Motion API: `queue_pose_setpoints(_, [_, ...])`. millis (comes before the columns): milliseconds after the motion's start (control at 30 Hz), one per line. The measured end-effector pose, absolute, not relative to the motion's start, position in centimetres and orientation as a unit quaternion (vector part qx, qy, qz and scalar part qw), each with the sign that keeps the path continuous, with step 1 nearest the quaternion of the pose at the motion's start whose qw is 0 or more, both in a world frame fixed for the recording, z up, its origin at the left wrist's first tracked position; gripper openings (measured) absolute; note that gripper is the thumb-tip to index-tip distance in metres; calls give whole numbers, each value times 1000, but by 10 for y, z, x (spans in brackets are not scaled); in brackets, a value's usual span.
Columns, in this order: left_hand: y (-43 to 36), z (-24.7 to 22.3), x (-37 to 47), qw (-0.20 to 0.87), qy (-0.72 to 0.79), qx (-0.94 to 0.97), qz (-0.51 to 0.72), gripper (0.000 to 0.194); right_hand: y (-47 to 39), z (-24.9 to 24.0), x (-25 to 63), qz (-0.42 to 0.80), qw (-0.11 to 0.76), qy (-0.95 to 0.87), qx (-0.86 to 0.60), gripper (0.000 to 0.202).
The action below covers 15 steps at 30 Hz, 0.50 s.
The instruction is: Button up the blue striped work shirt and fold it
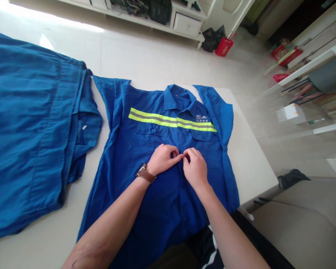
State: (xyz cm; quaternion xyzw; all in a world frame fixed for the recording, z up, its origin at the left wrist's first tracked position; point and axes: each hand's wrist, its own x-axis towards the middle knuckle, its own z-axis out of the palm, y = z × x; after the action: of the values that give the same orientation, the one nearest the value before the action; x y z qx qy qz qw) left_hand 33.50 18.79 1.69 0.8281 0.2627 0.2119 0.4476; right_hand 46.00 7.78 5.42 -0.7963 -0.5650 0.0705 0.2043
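A blue work shirt [156,201] lies front side up on a white table [246,157], its collar at the far end and a yellow-green and grey stripe across the chest. My left hand [164,158], with a brown-strapped watch [145,172] on the wrist, pinches the shirt's front opening just below the stripe. Thumb and fingers of my right hand [194,166] are closed on the same spot, the fingertips of both hands meeting there. Whatever small part lies between the fingertips is hidden. Both sleeves are folded in along the sides.
More blue garments [36,138] lie stacked on the left of the table. Beyond it stand a white cabinet [187,25], a black bag [211,39] and a red box [224,46] on the floor. A grey-beige chair [305,224] is near the right edge.
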Motion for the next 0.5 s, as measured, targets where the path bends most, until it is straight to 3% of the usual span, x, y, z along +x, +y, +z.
queue_pose_setpoints(500, [180, 24, 334, 408, 332, 834, 165, 22, 81, 51, 456, 47, 159, -578, -799, 17])
